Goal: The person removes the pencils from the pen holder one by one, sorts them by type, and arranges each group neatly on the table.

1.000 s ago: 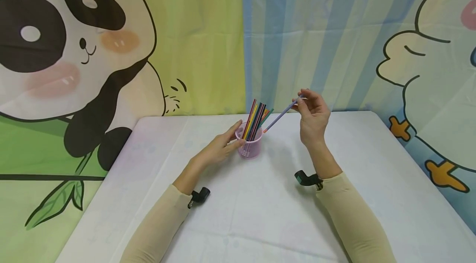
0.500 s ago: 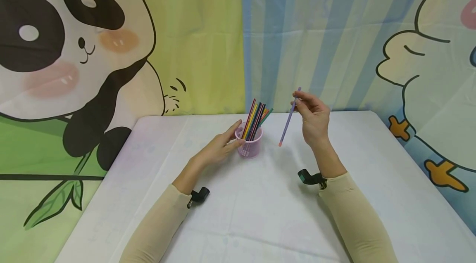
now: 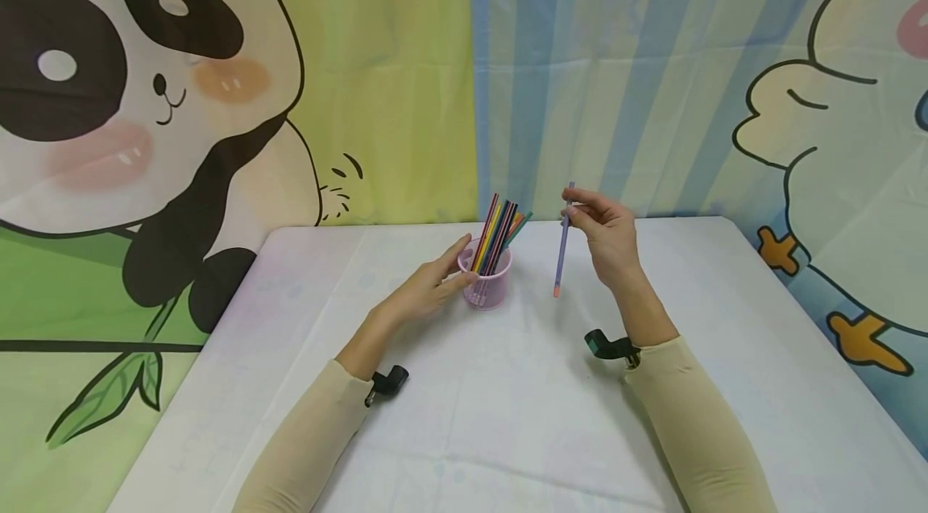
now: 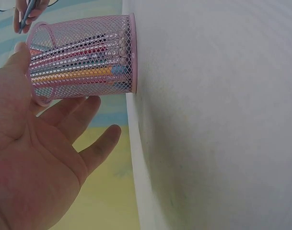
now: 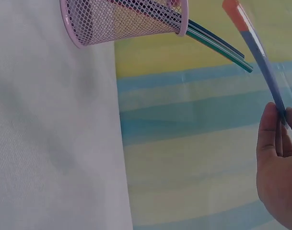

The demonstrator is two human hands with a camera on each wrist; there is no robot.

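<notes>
A pink mesh pencil cup stands upright on the table, with several coloured pencils leaning to the right in it. My left hand holds the cup at its rim, thumb on the near side and fingers round the back. In the left wrist view, the pencils' lower ends show through the mesh of the cup. To the right of the cup, my right hand pinches a purple pencil near its upper end. The pencil hangs almost upright above the table, its orange-pink end downward.
A white cloth covers the table. Behind it hangs a printed curtain with a panda on the left and a pale cartoon figure on the right. Small black cameras sit on both wrists.
My right hand has swung the purple pencil from a slant beside the cup's rim to nearly upright, its lower end moving right and down. My left hand stays at the cup.
</notes>
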